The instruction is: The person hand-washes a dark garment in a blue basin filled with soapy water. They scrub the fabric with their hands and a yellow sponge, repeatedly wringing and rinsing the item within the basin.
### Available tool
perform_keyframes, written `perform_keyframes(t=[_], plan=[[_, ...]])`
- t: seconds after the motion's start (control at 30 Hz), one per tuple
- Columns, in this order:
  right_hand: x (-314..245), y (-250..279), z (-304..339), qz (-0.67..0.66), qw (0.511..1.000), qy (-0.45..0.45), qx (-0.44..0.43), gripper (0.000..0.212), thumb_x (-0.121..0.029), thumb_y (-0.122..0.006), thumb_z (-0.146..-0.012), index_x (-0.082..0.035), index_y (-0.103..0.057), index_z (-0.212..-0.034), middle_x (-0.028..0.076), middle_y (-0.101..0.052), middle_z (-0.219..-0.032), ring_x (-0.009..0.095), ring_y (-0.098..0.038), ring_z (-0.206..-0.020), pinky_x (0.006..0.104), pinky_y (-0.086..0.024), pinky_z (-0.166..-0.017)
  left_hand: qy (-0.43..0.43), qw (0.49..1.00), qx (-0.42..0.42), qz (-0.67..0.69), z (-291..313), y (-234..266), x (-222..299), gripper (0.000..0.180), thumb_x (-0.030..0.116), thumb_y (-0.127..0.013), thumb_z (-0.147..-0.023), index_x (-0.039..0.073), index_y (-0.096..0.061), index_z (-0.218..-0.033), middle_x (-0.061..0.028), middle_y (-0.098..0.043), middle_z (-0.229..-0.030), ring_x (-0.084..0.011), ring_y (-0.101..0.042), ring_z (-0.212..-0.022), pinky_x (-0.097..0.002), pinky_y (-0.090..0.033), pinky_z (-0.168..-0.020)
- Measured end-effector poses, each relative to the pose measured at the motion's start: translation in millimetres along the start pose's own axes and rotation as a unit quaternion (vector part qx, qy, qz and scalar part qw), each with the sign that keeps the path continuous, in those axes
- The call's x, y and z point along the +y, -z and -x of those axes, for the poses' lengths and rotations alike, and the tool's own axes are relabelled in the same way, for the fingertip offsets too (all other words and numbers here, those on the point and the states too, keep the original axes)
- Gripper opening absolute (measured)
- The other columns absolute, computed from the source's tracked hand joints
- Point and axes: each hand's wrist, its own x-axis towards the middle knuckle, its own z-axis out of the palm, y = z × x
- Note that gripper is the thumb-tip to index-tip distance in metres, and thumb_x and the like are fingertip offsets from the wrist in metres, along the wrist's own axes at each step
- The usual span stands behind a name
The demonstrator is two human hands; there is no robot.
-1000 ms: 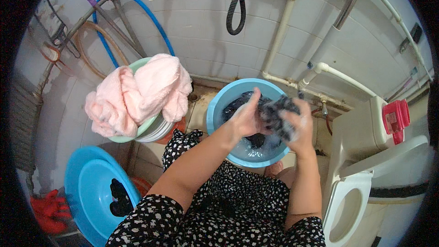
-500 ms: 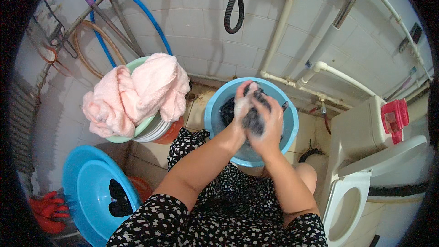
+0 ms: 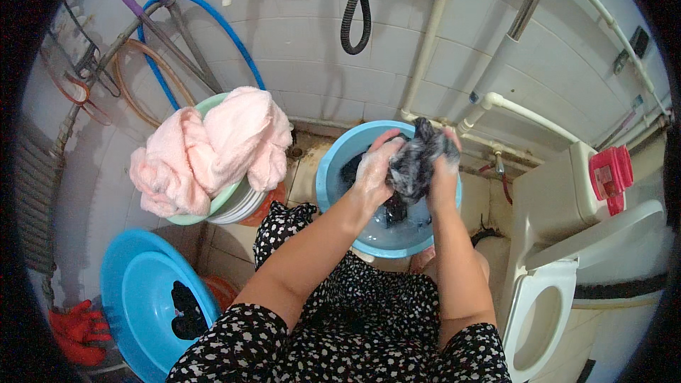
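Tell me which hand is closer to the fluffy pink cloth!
Left. The left hand is right of the pink cloth, not touching; the right hand is farther right.

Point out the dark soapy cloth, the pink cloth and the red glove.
Dark soapy cloth (image 3: 413, 165), head view: its sudsy middle.
Pink cloth (image 3: 214, 152), head view: the folds at its middle.
Red glove (image 3: 76, 328), head view: near its middle.

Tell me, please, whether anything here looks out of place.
Only mildly: the pink cloth is heaped in the green basin and bulges over its rim instead of sitting inside, so the basin looks overfull.
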Motion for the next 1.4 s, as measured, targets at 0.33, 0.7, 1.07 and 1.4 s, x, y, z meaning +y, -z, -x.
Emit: perform_keyframes(t=[0.33,0.7,1.07,1.4], plan=[[-28.1,26.6,8.8,-0.351,0.868,-0.352,-0.017,0.034,-0.036,-0.049,-0.091,-0.009,-0.057,-0.111,0.005,-0.062,-0.109,0.026,-0.058,-0.101,0.042,-0.046,-0.089,0.034,0.993,-0.095,-0.058,9.3,-3.5,22.1,0.042,0.012,-0.056,-0.089,0.008,-0.048,-0.13,-0.0077,-0.06,-0.105,-0.0194,-0.062,-0.091,-0.034,-0.053,-0.08],[-8.7,14.2,-5.5,-0.026,0.987,-0.038,0.154,0.042,0.0,-0.063,-0.075,-0.003,-0.048,-0.114,0.007,-0.056,-0.1,0.018,-0.054,-0.088,0.0317,-0.045,-0.082,0.002,0.994,0.063,-0.087,9.2,-0.5,7.0,0.03,0.021,-0.055,-0.091,0.007,-0.055,-0.118,-0.0093,-0.063,-0.105,-0.0226,-0.061,-0.095,-0.0376,-0.051,-0.083],[-34.8,-32.2,51.7,0.364,0.869,0.278,-0.189,0.065,-0.016,-0.075,-0.065,-0.007,-0.05,-0.124,0.019,-0.04,-0.137,0.039,-0.04,-0.125,0.0456,-0.034,-0.104,-0.115,0.989,0.062,-0.073,9.0,-7.7,18.2,0.047,0.031,-0.066,-0.085,0.008,-0.049,-0.122,-0.0062,-0.059,-0.103,-0.0185,-0.059,-0.091,-0.0341,-0.05,-0.079],[-17.8,-27.9,52.3,0.302,0.934,0.163,-0.1,0.04,-0.017,-0.071,-0.07,-0.004,-0.06,-0.106,0.016,-0.059,-0.099,0.034,-0.055,-0.095,0.0407,-0.042,-0.089,-0.096,0.97,0.031,-0.222,-15.8,20.8,-2.0,0.035,0.03,-0.054,-0.094,0.008,-0.053,-0.12,-0.0024,-0.06,-0.1,-0.0119,-0.056,-0.095,-0.0279,-0.045,-0.086]])
